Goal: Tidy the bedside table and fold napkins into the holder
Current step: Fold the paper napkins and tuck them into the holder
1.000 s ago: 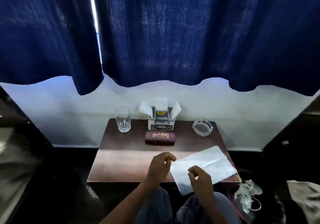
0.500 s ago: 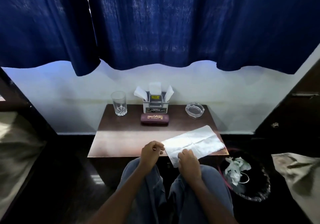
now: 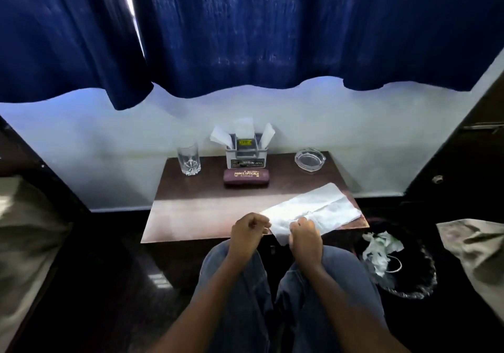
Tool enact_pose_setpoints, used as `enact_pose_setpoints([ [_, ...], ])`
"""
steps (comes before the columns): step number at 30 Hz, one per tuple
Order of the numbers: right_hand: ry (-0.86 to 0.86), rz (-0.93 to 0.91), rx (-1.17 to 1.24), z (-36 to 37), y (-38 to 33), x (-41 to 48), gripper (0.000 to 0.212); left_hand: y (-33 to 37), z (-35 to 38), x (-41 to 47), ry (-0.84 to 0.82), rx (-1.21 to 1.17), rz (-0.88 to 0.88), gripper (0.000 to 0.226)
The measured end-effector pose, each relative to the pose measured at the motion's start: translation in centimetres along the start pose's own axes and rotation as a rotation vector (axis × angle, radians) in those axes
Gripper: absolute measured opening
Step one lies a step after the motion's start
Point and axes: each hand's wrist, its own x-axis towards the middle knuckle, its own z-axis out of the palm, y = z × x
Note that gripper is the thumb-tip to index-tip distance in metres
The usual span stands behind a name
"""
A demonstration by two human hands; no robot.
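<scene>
The table's (image 3: 191, 216) left front lies bare (glass (image 3: 188, 160), spectacle case (image 3: 246, 178) and holder (image 3: 246, 153) crowd the back).

White napkin (image 3: 313, 210) lies unfolded on the table's (image 3: 191, 216) near-right corner.

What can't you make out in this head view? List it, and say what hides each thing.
- Holder: the count of napkins inside; its walls hide all but the tips.
- Small print on the holder's label and under the case's brand name: too small and blurred.
- Napkin: the near corner, covered by the right hand and left hand.
- Bin: what lies under the crumpled paper is too dark.
</scene>
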Motion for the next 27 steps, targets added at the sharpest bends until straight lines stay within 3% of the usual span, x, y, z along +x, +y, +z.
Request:
enact_pose_setpoints([
  [2, 0.01, 0.03, 0.084, 0.2, -0.2, -0.1, 0.021, 0.2, 0.1, 0.1, -0.011, -0.029, -0.012, 0.027],
  [5, 0.068, 0.173, 0.399, -0.3, -0.5, 0.4, 0.006, 0.6, 0.4, 0.1, -0.01, -0.059, -0.011, 0.025],
  [8, 0.076, 0.298, 0.676, -1.4, -0.2, 0.5, 0.007, 0.7, 0.7, 0.1, -0.012, -0.082, -0.021, 0.023],
  [12, -0.005, 0.45, 1.054, -3.4, 0.1, 0.6, 0.014, 0.6, 0.5, 0.1, -0.038, -0.111, -0.025, 0.022],
  [19, -0.182, 0.517, 1.596, -5.6, -0.6, -0.4, 0.024, 0.9, -0.1, -0.1, -0.037, -0.206, -0.056, 0.026],
  [23, -0.334, 0.669, 2.025, -5.5, 0.4, -1.0, 0.011, 0.8, -0.1, -0.1, -0.048, -0.194, -0.065, 0.027],
  [27, -0.448, 0.541, 2.249, -6.4, 1.0, -2.0, 0.049, 1.0, 0.0, -1.2, -0.1, -0.363, -0.192, 0.053],
])
